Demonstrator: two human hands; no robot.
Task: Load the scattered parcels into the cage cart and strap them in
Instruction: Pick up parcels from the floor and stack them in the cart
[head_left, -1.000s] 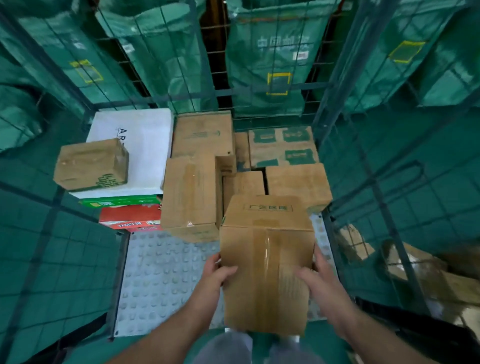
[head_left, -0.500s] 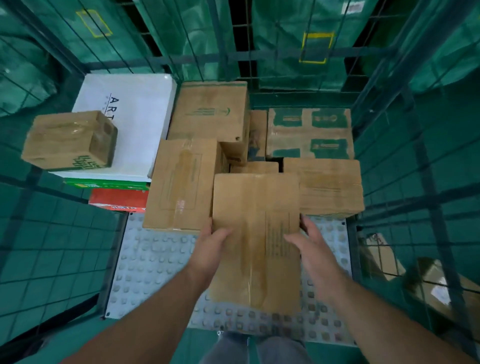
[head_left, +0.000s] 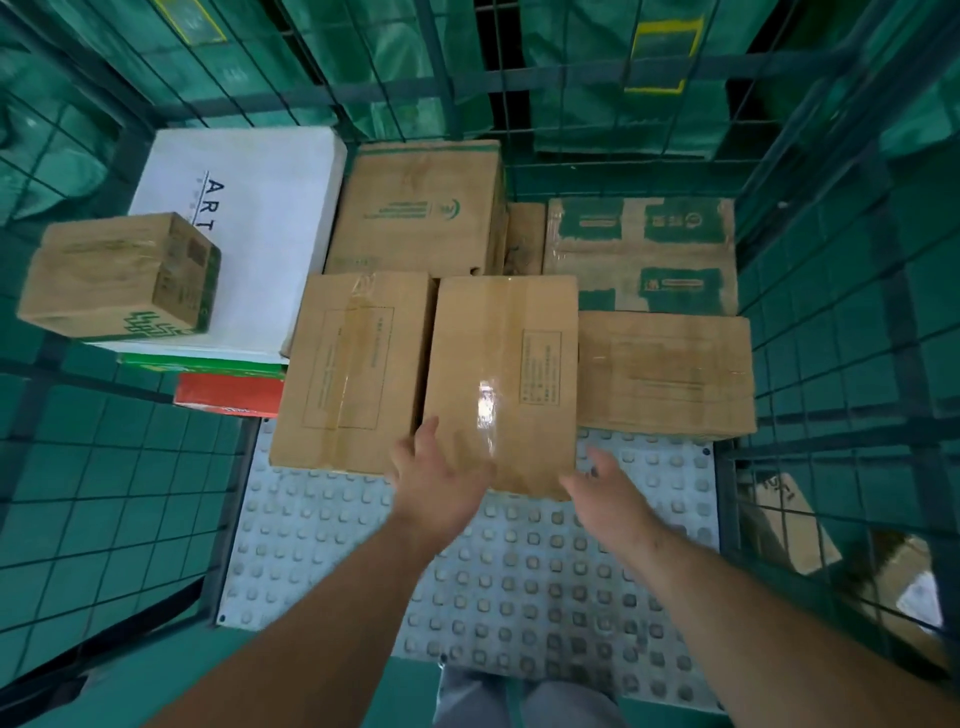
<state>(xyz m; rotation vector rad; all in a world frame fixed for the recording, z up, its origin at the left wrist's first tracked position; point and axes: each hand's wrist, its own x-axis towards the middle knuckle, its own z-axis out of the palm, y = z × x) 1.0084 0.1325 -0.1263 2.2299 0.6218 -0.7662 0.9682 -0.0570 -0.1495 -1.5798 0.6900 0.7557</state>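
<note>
A taped brown parcel (head_left: 506, 374) lies flat in the cage cart, wedged between a similar brown box (head_left: 353, 364) on its left and a lower brown box (head_left: 667, 374) on its right. My left hand (head_left: 441, 480) rests with spread fingers on the parcel's near left corner. My right hand (head_left: 605, 491) hovers open at its near right corner, just off the cardboard. The cart's studded grey floor (head_left: 519, 571) shows in front of the boxes.
Behind stand a brown box (head_left: 421, 208) and a green-printed box (head_left: 644, 254). At the left, a white box (head_left: 249, 218) tops green and red boxes, with a small brown box (head_left: 119, 275) on it. Green mesh walls (head_left: 852, 322) enclose three sides. More parcels (head_left: 789, 525) lie outside right.
The parcel went from held upright in both hands to lying flat among the other boxes. Both hands have let go and slid back to its near edge.
</note>
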